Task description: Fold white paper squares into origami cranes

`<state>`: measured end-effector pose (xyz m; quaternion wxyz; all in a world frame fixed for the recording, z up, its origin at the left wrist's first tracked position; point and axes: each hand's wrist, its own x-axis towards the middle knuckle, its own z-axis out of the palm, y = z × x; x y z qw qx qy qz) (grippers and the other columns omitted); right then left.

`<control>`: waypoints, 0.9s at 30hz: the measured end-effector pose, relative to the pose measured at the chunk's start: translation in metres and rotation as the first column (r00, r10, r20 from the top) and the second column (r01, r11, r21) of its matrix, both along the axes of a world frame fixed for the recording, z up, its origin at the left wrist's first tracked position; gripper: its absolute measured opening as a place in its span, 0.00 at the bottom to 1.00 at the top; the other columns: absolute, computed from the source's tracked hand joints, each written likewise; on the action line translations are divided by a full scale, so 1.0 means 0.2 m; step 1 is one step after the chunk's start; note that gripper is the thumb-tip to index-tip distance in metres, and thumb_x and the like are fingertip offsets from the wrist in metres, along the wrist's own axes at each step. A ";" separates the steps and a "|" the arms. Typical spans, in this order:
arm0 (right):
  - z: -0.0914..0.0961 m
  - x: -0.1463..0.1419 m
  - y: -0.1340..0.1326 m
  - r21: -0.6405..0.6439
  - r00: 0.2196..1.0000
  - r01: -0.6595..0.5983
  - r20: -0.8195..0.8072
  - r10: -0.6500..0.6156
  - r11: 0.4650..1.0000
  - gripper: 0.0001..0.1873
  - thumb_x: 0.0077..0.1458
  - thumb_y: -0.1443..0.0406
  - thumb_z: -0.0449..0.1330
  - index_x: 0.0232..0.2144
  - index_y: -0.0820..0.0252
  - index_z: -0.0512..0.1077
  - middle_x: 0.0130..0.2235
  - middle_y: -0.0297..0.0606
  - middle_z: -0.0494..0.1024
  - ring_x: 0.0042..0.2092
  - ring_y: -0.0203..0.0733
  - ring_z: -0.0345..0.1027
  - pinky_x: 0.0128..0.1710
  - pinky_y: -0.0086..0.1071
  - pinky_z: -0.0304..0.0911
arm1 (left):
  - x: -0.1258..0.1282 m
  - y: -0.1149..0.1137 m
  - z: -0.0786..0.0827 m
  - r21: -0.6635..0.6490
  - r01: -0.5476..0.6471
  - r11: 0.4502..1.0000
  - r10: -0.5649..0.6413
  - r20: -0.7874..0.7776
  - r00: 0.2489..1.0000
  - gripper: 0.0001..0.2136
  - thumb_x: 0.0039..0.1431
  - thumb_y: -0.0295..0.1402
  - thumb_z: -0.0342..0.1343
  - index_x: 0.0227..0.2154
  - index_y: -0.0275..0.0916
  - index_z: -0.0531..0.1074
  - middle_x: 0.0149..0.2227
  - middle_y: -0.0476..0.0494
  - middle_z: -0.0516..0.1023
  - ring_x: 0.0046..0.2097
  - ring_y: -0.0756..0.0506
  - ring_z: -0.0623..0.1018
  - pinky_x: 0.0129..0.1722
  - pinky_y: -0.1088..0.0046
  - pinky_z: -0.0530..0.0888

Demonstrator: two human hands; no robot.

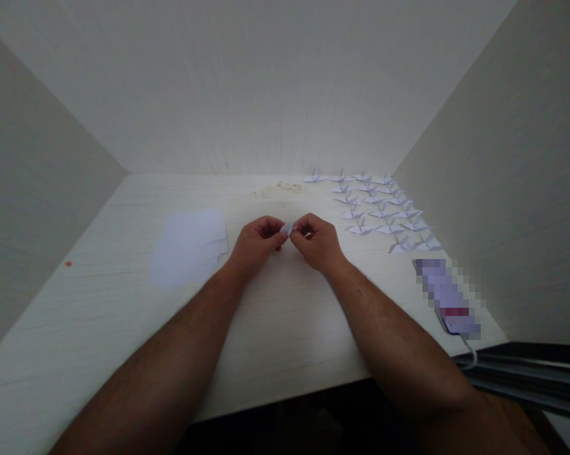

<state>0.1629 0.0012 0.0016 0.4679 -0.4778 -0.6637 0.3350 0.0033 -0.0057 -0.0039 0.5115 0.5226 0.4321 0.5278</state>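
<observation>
My left hand [256,243] and my right hand [317,241] meet over the middle of the pale wooden table [266,316]. Both pinch a small folded piece of white paper [289,229] between their fingertips, just above the tabletop. The fingers of both hands are curled closed round it, and most of the paper is hidden by them. A stack of blank white paper sheets [187,246] lies to the left of my left hand.
Several finished white paper cranes [380,208] stand in rows at the back right. A blurred phone-like object with a cable [448,297] lies near the right edge. White walls enclose the table on three sides. A small red speck [68,263] sits at the left.
</observation>
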 end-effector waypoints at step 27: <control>0.00 0.00 0.00 -0.099 0.981 -0.095 -0.180 0.076 0.991 0.07 0.50 0.61 0.62 0.24 0.57 0.70 0.22 0.29 0.73 0.25 0.34 0.68 0.26 0.29 0.62 | 0.00 0.00 -0.01 -0.017 0.008 1.000 -0.008 0.007 1.000 0.09 0.45 0.33 0.67 0.28 0.37 0.73 0.26 0.50 0.76 0.25 0.52 0.73 0.28 0.74 0.72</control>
